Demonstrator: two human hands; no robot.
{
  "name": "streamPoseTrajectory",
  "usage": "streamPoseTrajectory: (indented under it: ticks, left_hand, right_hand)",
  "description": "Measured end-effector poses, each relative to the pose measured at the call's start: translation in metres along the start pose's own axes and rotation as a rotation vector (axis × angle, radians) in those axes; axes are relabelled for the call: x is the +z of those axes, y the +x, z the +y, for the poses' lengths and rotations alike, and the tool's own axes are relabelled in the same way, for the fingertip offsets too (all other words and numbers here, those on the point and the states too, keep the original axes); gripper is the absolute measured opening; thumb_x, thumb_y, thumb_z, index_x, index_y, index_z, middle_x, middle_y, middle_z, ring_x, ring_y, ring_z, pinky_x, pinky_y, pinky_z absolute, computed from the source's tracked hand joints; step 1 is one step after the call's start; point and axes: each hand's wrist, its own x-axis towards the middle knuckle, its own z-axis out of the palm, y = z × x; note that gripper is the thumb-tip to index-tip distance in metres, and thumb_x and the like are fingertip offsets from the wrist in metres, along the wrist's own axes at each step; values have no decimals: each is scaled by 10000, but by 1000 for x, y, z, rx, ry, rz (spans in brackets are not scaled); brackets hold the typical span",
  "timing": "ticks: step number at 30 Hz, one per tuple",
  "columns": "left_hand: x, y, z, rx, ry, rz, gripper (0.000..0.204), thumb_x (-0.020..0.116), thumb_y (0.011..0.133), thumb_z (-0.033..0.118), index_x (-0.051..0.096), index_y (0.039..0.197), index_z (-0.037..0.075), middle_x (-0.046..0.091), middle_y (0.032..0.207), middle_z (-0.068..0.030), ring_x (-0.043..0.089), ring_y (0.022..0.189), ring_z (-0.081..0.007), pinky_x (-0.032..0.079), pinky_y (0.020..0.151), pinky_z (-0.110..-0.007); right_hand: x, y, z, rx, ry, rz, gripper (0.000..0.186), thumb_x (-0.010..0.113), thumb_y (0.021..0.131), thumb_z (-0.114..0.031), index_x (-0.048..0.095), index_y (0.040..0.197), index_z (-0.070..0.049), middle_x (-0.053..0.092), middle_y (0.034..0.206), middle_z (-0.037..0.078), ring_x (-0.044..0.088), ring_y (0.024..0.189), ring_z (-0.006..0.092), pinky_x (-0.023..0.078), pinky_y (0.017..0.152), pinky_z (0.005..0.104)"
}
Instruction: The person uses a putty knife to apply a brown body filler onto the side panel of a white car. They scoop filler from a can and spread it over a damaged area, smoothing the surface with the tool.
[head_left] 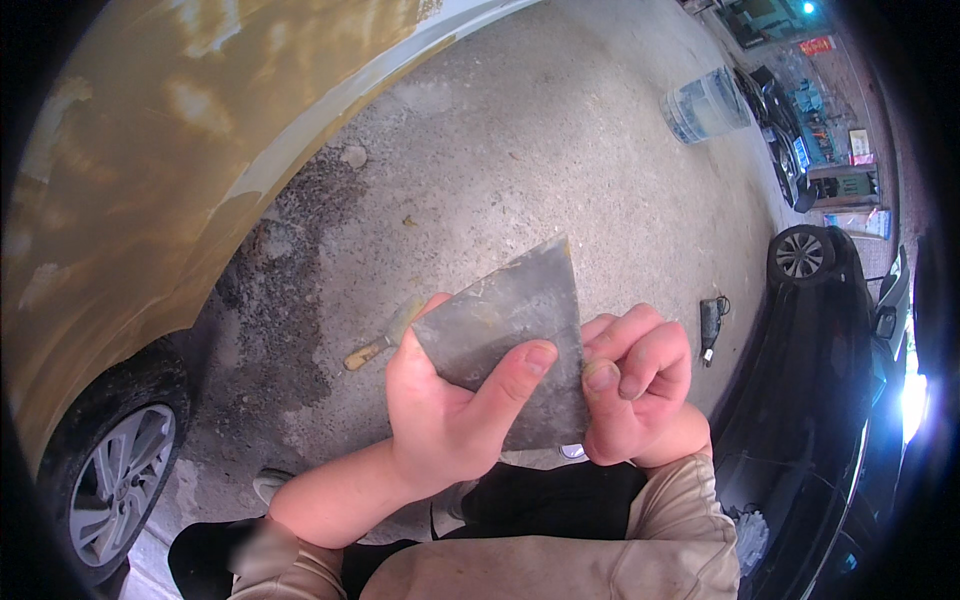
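A thin, flat grey plate (510, 330) with a pointed upper corner and smeared, worn faces is tilted up in front of me. My left hand (450, 410) grips it from the left, thumb pressed across its face and the other fingers mostly behind it. At the right edge, my right hand (640, 375) pinches the plate between thumb and curled fingers. Just left of my left hand shows a scraper (368, 352) with a wooden handle and a dull blade, partly hidden; I cannot tell whether it lies on the floor or is held.
A car body with tan patches (190, 150) and its wheel (125, 480) stand close on the left. To the right is a dark car (800, 370). A dark power tool (711, 325) lies on the concrete floor (520, 130); a translucent bucket (705, 105) stands farther off.
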Motion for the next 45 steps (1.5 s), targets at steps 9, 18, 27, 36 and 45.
streamPoseTrajectory:
  ticks: [9,18,27,36,45]
  left_hand:
    - [-2,1,0,-8,44,-32,216,697,854,59,535,969,-26,643,860,-46,582,764,-70,471,663,-226]
    - [-1,0,-1,13,26,-17,224,692,851,39,519,976,-28,645,869,-54,586,777,-74,471,668,-226]
    - [-3,-2,-1,6,105,-57,217,703,843,50,537,960,-29,649,886,-61,591,777,-78,475,669,-232]
    - [2,1,-2,-24,-124,15,178,654,888,76,572,1024,-5,638,935,-30,578,847,-79,464,738,-236]
    - [3,-2,-4,-32,-114,-23,227,656,885,70,555,1074,-6,631,963,-30,572,861,-77,460,754,-235]
  right_hand:
    - [-7,5,-6,-146,-249,-67,195,555,808,134,509,919,-20,557,913,149,665,778,285,551,666,329]
    - [-6,6,-11,-146,-300,-68,139,571,828,104,550,913,-5,578,901,154,667,793,290,563,691,339]
    - [-10,2,-11,-147,-306,-118,106,558,854,70,558,911,-20,623,946,176,655,764,260,547,682,312]
    - [-2,4,1,3,118,96,175,448,916,14,371,1066,-30,582,965,207,616,750,220,528,704,334]
    - [-3,-2,0,48,267,118,220,476,879,62,367,1034,-49,538,959,177,599,795,215,523,737,341]
